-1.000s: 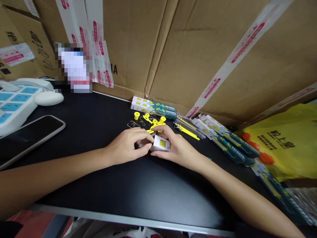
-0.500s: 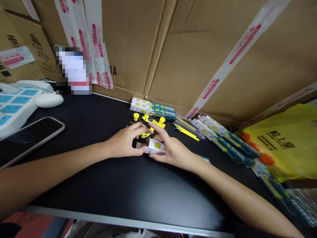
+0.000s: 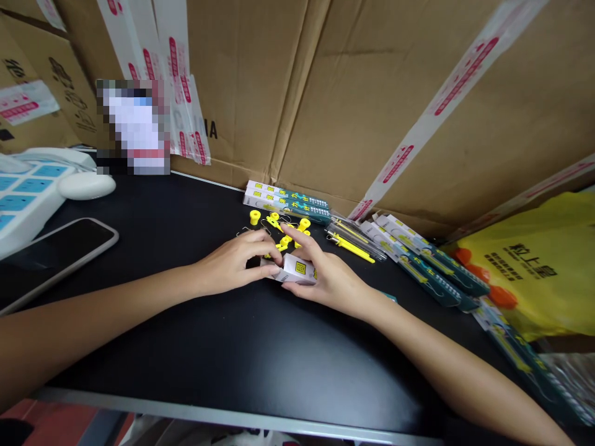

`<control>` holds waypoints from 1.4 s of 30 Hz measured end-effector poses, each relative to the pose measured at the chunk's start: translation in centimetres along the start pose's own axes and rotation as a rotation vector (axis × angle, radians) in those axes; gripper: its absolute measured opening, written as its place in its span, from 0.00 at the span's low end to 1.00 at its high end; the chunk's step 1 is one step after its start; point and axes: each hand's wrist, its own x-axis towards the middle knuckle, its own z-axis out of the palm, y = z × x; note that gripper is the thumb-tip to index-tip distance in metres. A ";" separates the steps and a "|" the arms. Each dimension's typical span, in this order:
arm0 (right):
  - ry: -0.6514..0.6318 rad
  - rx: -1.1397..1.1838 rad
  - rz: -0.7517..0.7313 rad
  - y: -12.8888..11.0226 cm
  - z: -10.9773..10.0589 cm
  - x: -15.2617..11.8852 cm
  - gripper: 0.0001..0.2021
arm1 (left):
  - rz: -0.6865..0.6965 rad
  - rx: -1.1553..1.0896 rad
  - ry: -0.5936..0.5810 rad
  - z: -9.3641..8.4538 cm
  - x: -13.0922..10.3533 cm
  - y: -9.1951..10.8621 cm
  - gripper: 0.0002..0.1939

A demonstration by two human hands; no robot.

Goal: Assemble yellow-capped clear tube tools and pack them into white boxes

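My right hand (image 3: 332, 279) is wrapped round a long white and teal cardboard box (image 3: 297, 267) lying at a slant over the black table; its far end shows past my wrist. The thumb and fingers of my left hand (image 3: 237, 263) close on the flap at the box's left end, the thumb in front and the fingertips at the opening. What lies inside the box is hidden. Just behind my hands, several small yellow plastic parts (image 3: 304, 225) and thin wire hooks (image 3: 266, 228) lie loose, partly covered by my fingers.
Behind stand two similar boxes (image 3: 286, 201). To their right are clear tubes with yellow rods (image 3: 356, 246), more printed boxes (image 3: 418, 263) and a yellow plastic bag (image 3: 534, 266). A phone (image 3: 56, 260) and a power strip (image 3: 32, 192) lie left. Large cardboard (image 3: 372, 93) walls the back.
My left fingers have come closer together onto the box's end flap, and the left end now shows the flap tilted outward. The right hand keeps its hold on the box.
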 end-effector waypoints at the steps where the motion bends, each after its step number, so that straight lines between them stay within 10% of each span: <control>1: 0.004 -0.003 0.002 0.0 -0.1 0.0 0.46 | -0.011 -0.011 -0.004 -0.1 0.0 0.0 0.10; 10: -0.016 0.004 -0.001 -0.3 0.0 -0.1 0.45 | -0.105 0.049 -0.015 0.0 -0.4 1.3 0.08; 25: -0.027 -0.013 -0.018 -0.3 0.5 0.1 0.43 | -0.327 -0.647 0.142 1.9 -0.1 2.0 0.10; 42: -0.033 -0.044 -0.025 -0.1 0.7 0.0 0.43 | -0.377 -0.662 0.187 2.3 -0.1 1.2 0.10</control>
